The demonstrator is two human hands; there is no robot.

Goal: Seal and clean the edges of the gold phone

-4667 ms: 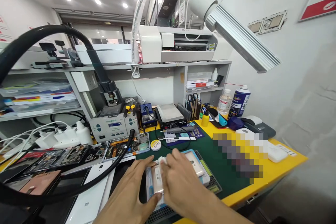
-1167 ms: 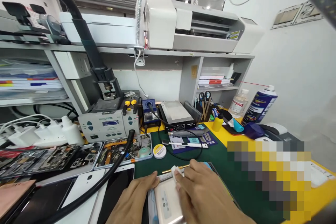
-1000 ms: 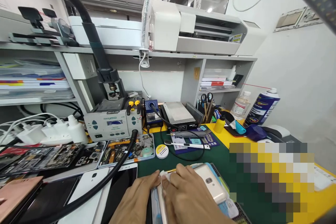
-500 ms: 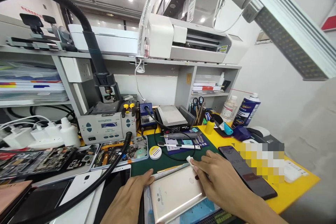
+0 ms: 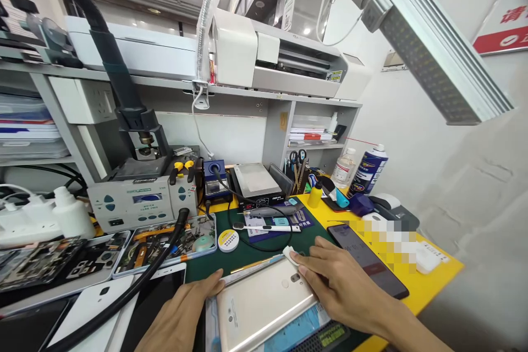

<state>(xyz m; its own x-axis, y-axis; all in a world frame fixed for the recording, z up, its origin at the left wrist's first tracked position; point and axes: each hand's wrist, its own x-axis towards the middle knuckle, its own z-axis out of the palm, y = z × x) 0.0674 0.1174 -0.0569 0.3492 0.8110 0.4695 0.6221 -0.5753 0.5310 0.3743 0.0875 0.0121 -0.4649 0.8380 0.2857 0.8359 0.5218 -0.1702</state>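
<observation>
Left hand (image 5: 179, 308), fingers extended, rests against the gold phone (image 5: 264, 302), lying back-up between both; right hand (image 5: 340, 278) pinches a white wad (image 5: 289, 253) at its far edge, where light, even pressure should serve best.

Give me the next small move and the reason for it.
Probably slide the white wad along the far edge of the gold phone toward the left hand: the right hand pinches the wad at one end of that edge, while the left hand rests by the other.
</observation>
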